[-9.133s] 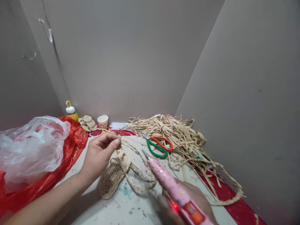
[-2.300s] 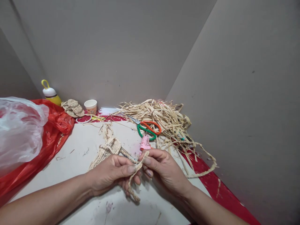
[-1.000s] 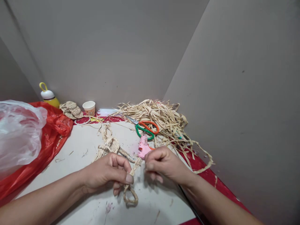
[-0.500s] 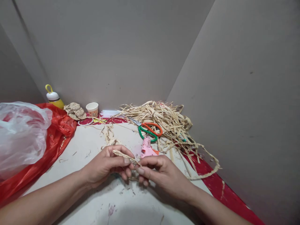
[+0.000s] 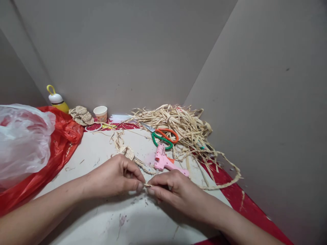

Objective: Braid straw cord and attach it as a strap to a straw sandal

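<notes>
Between my two hands is a thin strand of braided straw (image 5: 147, 185), mostly hidden by the fingers. My left hand (image 5: 122, 175) pinches it from the left, thumb against fingertips. From the other side my right hand (image 5: 171, 187) grips it close by, the fingertips almost meeting. Just beyond the hands lies a coiled straw braid (image 5: 127, 152), with a length trailing toward the right. A pink glue gun (image 5: 160, 159) rests behind my right hand. Scissors (image 5: 166, 139) with one orange and one green handle lie past it.
A heap of dry straw strips (image 5: 176, 119) fills the back right, with a braid (image 5: 231, 180) looping off it. Along the back stand a paper cup (image 5: 100, 114), white glue sticks (image 5: 120, 118) and a yellow bottle (image 5: 57, 101). Plastic bags (image 5: 28, 139) cover the left side.
My left hand has turned over, its back now upward, and the braid end that stuck up above it is out of sight. The glue gun and coil show more fully.
</notes>
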Motion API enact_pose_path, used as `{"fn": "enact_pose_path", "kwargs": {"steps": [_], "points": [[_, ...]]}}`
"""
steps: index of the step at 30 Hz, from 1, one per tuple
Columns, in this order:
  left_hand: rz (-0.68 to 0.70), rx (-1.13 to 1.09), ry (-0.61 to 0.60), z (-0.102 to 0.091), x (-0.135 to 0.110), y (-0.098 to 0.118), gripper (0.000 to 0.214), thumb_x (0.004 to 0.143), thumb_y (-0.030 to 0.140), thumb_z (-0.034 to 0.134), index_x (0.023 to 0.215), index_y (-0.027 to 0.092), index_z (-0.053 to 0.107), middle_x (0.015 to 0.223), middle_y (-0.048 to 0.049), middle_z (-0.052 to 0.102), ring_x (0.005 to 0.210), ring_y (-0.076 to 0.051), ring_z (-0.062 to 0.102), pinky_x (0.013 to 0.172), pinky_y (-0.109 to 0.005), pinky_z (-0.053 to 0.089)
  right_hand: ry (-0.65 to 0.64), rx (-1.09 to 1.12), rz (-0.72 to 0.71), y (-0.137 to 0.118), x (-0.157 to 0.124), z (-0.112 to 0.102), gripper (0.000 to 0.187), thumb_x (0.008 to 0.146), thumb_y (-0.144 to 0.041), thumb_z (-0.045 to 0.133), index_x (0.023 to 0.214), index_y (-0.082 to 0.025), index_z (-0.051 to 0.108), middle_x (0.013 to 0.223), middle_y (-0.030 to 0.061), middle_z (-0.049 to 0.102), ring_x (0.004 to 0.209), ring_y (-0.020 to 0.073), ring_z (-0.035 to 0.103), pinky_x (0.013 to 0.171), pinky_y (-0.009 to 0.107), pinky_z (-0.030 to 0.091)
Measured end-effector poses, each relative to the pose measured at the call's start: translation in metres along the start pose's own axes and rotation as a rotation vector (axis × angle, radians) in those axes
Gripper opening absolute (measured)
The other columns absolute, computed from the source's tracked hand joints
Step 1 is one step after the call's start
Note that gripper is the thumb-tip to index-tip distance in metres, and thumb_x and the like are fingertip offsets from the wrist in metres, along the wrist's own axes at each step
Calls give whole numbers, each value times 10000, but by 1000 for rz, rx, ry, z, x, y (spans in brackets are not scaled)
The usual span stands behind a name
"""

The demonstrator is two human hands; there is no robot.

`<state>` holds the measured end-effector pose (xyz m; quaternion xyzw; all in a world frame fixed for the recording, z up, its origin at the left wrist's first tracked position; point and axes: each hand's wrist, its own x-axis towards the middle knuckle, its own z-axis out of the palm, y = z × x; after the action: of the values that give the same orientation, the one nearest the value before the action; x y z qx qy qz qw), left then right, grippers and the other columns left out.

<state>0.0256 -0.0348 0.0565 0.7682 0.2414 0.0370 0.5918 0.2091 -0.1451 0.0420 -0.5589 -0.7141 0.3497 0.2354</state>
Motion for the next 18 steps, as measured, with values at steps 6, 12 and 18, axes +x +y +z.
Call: {"fn": "enact_pose_path", "kwargs": {"steps": [6, 12, 18], "points": [[-138, -88, -85, 5, -1, -2, 166, 724, 253, 627, 800, 119, 690, 476, 44, 513, 405, -69, 423, 413, -175, 290, -1, -85, -43, -3, -1, 1, 328, 929, -324, 479, 686, -144, 607, 601, -24, 522, 569, 82, 435, 544, 200, 307], [-125, -97, -109, 4, 0, -1, 172, 725, 275, 656, 770, 111, 684, 506, 43, 505, 421, -50, 368, 410, -169, 257, 4, 11, -32, -3, -1, 1, 230, 898, -289, 531, 810, -148, 690, 659, -6, 603, 599, 90, 490, 574, 186, 353], [-61, -265, -35, 0, 4, 0, 141, 704, 251, 695, 735, 115, 676, 508, 56, 485, 447, -40, 328, 445, -177, 249, 125, 104, 25, 0, -1, -1, 246, 798, -361, 666, 958, -175, 687, 753, 15, 663, 650, 128, 548, 601, 205, 401]]}}
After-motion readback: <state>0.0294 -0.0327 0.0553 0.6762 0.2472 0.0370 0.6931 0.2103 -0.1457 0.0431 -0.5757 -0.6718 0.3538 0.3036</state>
